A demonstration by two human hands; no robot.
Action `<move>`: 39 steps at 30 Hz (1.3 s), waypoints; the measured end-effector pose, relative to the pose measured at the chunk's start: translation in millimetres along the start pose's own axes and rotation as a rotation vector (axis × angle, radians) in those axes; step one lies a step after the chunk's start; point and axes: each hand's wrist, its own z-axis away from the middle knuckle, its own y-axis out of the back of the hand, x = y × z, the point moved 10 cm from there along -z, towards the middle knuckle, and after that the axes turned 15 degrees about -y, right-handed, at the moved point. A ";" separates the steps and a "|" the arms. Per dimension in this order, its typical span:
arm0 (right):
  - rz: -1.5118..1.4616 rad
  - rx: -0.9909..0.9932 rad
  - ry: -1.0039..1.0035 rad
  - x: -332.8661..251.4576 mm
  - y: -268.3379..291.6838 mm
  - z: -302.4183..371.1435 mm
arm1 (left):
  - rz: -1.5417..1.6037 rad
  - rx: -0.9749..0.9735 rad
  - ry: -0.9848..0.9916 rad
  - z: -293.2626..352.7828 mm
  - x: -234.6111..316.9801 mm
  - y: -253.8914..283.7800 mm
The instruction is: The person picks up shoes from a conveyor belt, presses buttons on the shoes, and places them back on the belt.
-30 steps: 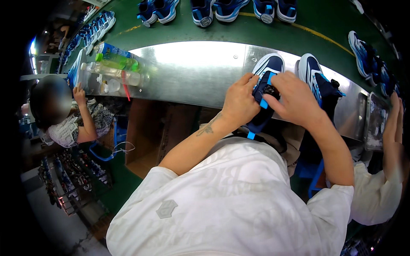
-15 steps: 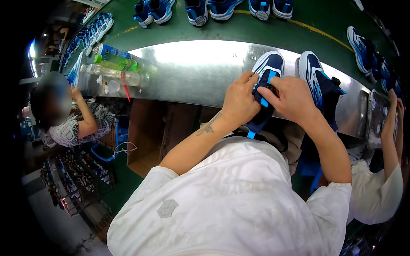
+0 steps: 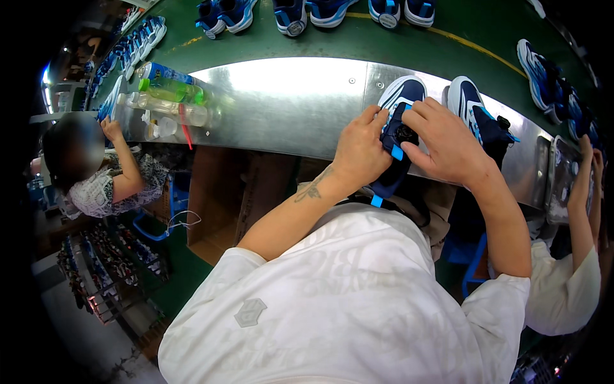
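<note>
Where the metal bench [image 3: 275, 109] crosses my feed from ten o'clock round to three, I have the navy shoe [image 3: 401, 96] between one and two, its toe toward twelve and its heel reaching past the bench's near edge, with a bright blue tab [image 3: 377, 201] at the back. From my end I read the left hand [image 3: 361, 148] as grasping the shoe along its left flank, some fingertips hidden from me. At two o'clock the right hand [image 3: 451, 144] bends over the shoe's opening, fingers curled at the upper part and thumb lower down, a small round black piece [image 3: 404, 133] showing between them; whether that hand pinches or merely rests there, I cannot tell. Just to its three o'clock side I see a matching shoe [image 3: 465, 99] on the bench, toe also toward twelve. Plastic bottles [image 3: 173, 91] lie at ten, a red strip [image 3: 185, 128] against them. More blue shoes [image 3: 290, 16] stand in pairs on a green surface [image 3: 307, 48] from eleven to one. A co-worker [image 3: 96, 192] sits at nine, an arm raised; another person's pale sleeve [image 3: 566, 294] shows between three and four.
</note>
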 end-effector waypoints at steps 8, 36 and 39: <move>-0.045 -0.099 -0.028 7.0 -6.1 -10.3 | -0.021 -0.024 0.025 1.2 -0.7 -2.1; 0.093 0.080 -0.437 27.6 -24.9 -2.4 | -0.022 -0.012 0.005 6.3 1.4 -3.9; 0.101 0.112 -0.476 32.5 -27.3 0.3 | -0.018 -0.007 0.042 2.1 1.2 -1.7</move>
